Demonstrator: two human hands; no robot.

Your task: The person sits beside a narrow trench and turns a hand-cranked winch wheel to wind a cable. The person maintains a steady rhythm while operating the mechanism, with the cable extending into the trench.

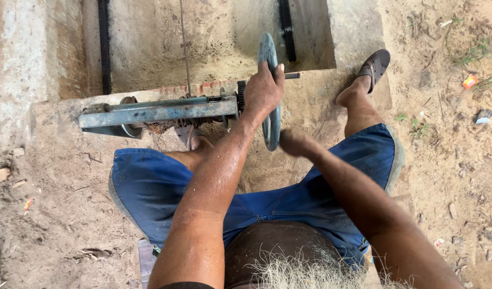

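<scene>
Keep right hand [294, 142] clamped low on wheel [269, 91] rim, left hand [263, 91] clamped above it near top, pulling evenly, clear of gear [240, 96] just left of grip, frame [158, 112] beyond.

- Sandy, trodden ground [59, 214] across the scene, lit by even daylight.
- Concrete pit [214, 37] at 12 o'clock, walls stained, two black vertical strips [104, 43] on the far wall.
- Sparse grass [470, 53] and an orange scrap [469, 81] at 2 o'clock.
- Dry leaves and small stones [1, 174] at 9 o'clock.
</scene>
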